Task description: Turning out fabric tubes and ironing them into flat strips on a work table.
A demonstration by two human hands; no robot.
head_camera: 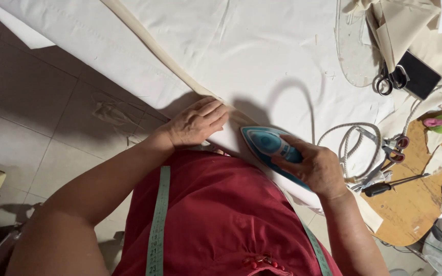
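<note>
Cream fabric strip (154, 48) pressed flat under left hand (196, 122), fingers extended, right hand (315, 168) grip closed around blue iron (268, 144)

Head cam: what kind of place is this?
Likely a tailoring or sewing workshop. The right hand grips a blue iron on white cloth, the left hand presses a cream fabric strip, a green measuring tape hangs over the red garment, and scissors lie nearby.
</note>
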